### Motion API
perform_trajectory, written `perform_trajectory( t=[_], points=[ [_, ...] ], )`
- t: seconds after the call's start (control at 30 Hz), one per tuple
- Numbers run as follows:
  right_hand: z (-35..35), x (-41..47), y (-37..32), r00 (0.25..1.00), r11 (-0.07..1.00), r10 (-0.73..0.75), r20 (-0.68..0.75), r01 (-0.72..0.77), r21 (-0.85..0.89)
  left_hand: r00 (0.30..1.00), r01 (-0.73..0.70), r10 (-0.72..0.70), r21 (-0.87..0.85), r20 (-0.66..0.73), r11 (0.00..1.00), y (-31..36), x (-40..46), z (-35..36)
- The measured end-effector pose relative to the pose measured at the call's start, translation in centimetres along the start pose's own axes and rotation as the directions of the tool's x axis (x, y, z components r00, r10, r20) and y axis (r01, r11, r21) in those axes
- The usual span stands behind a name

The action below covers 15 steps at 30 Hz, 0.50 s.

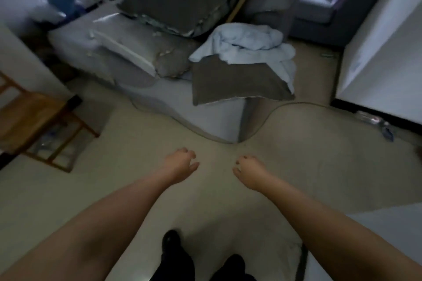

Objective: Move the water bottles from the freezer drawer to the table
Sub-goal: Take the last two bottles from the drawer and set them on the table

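Dim tiled floor (217, 201) fills the view, a mattress (159, 89) heaped with pillows ahead. Both hands hang over bare floor, left hand (180, 164) and right hand (249, 172) with fingers loosely curled, grasping nothing. No freezer drawer or water bottles show clearly, so I cannot tell which hand is nearer

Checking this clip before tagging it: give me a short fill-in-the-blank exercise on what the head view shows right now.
1. The left hand and the right hand both hold ____.
2. The light blue blanket lies crumpled on the grey ____.
3. The wooden chair stands at the ____ edge of the view.
4. Water bottles in either hand: ____.

Missing words: nothing; mattress; left; none
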State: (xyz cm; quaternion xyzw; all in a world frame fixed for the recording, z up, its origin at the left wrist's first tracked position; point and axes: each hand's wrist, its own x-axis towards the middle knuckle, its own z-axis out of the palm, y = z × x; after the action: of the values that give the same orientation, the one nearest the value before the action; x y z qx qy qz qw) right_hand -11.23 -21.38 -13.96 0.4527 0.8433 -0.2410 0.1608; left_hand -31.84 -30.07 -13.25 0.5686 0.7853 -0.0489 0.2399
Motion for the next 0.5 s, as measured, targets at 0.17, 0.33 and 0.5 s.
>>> perform_trajectory(
  t=[0.17,0.33,0.5],
  points=[
    [0.6,3.6,-9.0,0.977,0.971,-0.195,0.080,0.204,-0.127,0.980,0.186,-0.191,-0.078,-0.051,0.979,-8.5,-4.6,-0.6],
    [1.1,6.9,-20.5,0.939,0.919,-0.329,0.097,0.342,-0.196,0.946,0.300,-0.315,-0.160,-0.080,0.941,-18.0,-8.3,-1.3],
    [2.5,9.2,-33.7,0.886,0.850,-0.446,0.130,0.464,-0.248,0.895,0.383,-0.419,-0.217,-0.151,0.898,-28.1,-11.7,-3.8]
  ],
)
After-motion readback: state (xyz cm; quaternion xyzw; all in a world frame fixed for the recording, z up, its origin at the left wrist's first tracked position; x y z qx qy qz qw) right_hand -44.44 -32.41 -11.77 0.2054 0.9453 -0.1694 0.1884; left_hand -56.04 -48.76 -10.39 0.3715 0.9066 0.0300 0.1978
